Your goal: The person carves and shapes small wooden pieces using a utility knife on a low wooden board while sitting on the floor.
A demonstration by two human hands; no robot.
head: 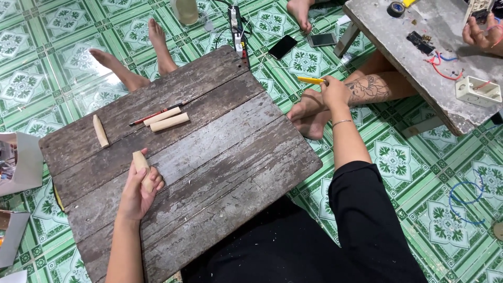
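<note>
Desk (209, 157): weathered grey planks, low over the floor, set askew across the person's lap; four boards visible, cracked and worn.

Left hand (139, 188): on the near-left part of the desk, grip wrapped around one short wooden peg (141, 166), whose pale tip stands clear above the fingers.

Wooden pegs, loose: three. One peg (100, 130) lies alone toward the desk's left edge; two pegs (166, 120) lie side by side farther back, near the middle.

Red pencil (154, 114): one, lying just behind the pair of pegs, touching or nearly so.

Right hand (333, 90): off the desk to the right, over the floor, grip pinched on a yellow utility knife (311, 80) that points left.

Floor (435, 209): green and white patterned tiles, with fine shavings near the lap.

Bare feet of other people: several, beyond and right of the desk; one leg is tattooed.

Phones (303, 43): two, flat on the floor, beside a power strip (237, 26).

Grey bench (414, 63): far right, bearing wires, a white box and a roll of tape; another person's hand (479, 35) rests there.
</note>
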